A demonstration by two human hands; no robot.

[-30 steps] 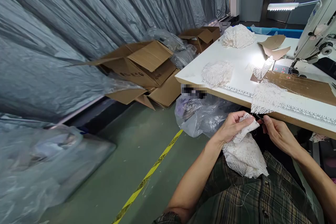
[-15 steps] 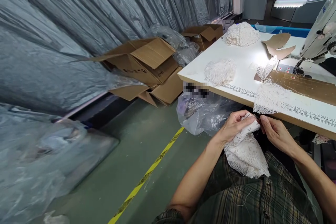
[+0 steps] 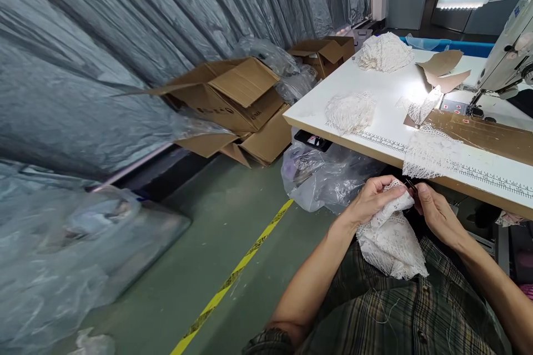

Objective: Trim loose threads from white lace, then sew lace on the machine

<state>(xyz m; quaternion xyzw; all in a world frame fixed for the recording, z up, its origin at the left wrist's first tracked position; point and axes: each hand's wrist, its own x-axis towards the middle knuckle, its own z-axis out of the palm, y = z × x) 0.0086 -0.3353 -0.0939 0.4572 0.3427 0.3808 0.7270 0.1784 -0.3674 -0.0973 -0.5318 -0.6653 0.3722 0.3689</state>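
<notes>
My left hand (image 3: 377,199) is closed on a bunched piece of white lace fabric (image 3: 391,247), pinching its upper edge between thumb and fingers. The rest of the lace hangs down onto my lap. Just right of it, my right hand (image 3: 437,211) grips small dark thread snips (image 3: 411,185), whose two thin points reach toward the lace edge. My fingers hide most of the tool. Both hands are just below the table's front edge. Above them, another lace piece (image 3: 431,152) drapes over that edge, with its far end near the sewing machine's needle (image 3: 472,104).
The white sewing table (image 3: 316,105) carries two lace piles (image 3: 385,52), brown card pieces (image 3: 483,130) and the sewing machine (image 3: 506,50) with its lit lamp (image 3: 462,3). A plastic bag (image 3: 320,177) hangs under the left corner. Cardboard boxes (image 3: 237,100) lie beyond, near a grey curtain (image 3: 125,28).
My right hand has shifted slightly and turned, so the dark points of the snips show more clearly beside the lace. My left hand keeps its hold in nearly the same place.
</notes>
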